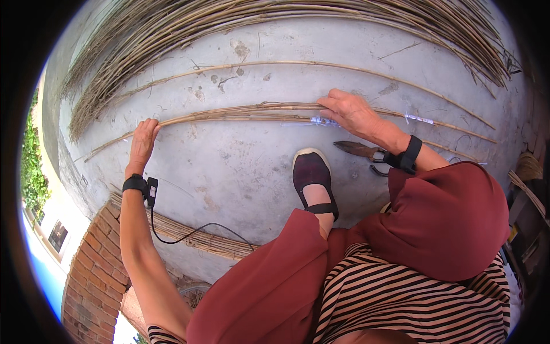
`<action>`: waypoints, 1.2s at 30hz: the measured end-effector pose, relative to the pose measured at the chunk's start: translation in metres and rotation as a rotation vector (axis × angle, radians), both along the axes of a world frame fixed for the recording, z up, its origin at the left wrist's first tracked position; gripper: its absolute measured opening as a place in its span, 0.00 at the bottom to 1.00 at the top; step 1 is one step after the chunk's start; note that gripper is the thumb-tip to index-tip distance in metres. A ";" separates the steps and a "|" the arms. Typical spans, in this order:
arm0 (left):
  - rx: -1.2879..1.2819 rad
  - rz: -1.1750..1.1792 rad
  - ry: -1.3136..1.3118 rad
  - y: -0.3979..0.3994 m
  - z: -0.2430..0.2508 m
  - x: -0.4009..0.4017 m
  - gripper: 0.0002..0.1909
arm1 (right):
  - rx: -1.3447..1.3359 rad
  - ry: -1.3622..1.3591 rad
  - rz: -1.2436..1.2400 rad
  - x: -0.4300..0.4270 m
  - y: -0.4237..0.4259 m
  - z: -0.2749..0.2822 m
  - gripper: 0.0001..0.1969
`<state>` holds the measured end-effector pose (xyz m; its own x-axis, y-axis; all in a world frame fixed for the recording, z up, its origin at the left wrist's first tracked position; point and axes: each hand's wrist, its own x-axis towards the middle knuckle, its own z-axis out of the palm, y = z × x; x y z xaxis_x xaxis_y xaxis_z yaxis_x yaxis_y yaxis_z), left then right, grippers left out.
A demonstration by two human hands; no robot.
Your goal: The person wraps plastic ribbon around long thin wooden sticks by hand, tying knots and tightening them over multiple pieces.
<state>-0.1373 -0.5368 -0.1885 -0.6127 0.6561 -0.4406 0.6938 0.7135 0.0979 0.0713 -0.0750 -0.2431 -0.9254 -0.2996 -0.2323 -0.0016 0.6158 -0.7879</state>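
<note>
A thin bundle of dry reed stalks [240, 112] lies crosswise in front of me, just over the concrete floor. My left hand [144, 138] is closed around its left, thinner end. Toward the right, my right hand [350, 112] grips the stalks with thumb and fingers. Whitish plastic strips wrap the stalks: one strip [322, 121] is just left of my right hand, another strip [419, 118] farther right. Below my right wrist lie scissors [354, 148] with broad, rusty blades, their handles partly hidden by the wrist device.
A large heap of long reed stalks [275, 13] spans the far side. One single stalk [296, 62] lies between heap and bundle. More stalks [202, 234] lie beside my left leg, near a brick edge [92, 266]. A black cable [180, 241] hangs from my left wrist device [151, 192].
</note>
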 end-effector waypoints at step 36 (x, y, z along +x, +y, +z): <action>-0.006 0.106 -0.150 -0.015 -0.029 0.017 0.09 | 0.071 0.040 0.023 0.020 -0.003 -0.020 0.06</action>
<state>-0.1201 -0.5514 -0.2173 -0.6053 0.5888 -0.5357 0.5928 0.7825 0.1902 0.0911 -0.0776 -0.2628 -0.9275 -0.3049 -0.2165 -0.0471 0.6696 -0.7412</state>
